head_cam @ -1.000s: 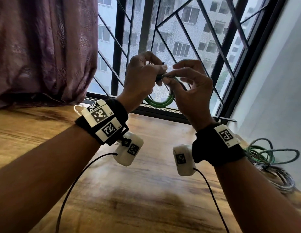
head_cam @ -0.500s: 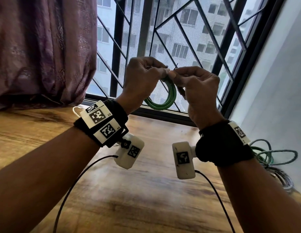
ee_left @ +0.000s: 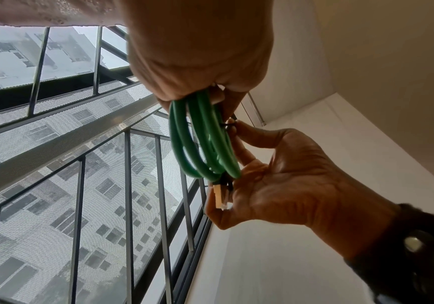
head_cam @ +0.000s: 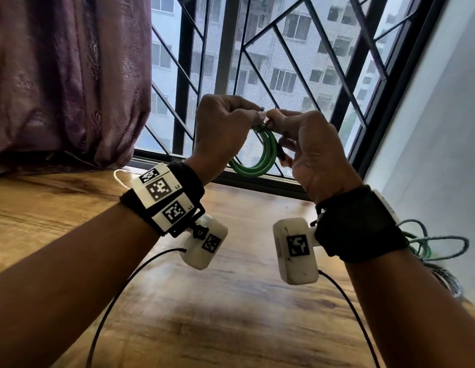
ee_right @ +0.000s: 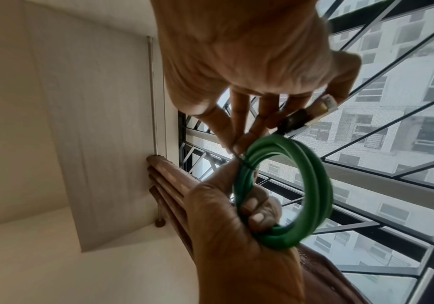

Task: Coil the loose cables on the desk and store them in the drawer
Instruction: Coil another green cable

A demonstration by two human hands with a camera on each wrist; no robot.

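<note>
A green cable coil [head_cam: 260, 162] hangs in the air in front of the window, above the wooden desk [head_cam: 231, 328]. My left hand [head_cam: 247, 118] grips the coil [ee_right: 314, 185] with fingers curled through its loops. My right hand [head_cam: 281, 123] pinches a thin black tie [ee_right: 247, 167] wrapped round the top of the coil [ee_left: 203, 139]. The coil's clear plug [ee_left: 221, 197] on a black boot dangles by my right palm [ee_left: 288, 181]. No drawer is in view.
Loose green cables [head_cam: 427, 245] and a grey braided cable [head_cam: 448, 280] lie tangled at the desk's right edge by the white wall. A white wire [head_cam: 119, 176] sits near the purple curtain [head_cam: 66, 75]. Black window bars stand behind my hands.
My right hand has rolled its wrist outward and closed in on the top of the coil. Both hands stay together at the same height; the coil now hangs more edge-on.
</note>
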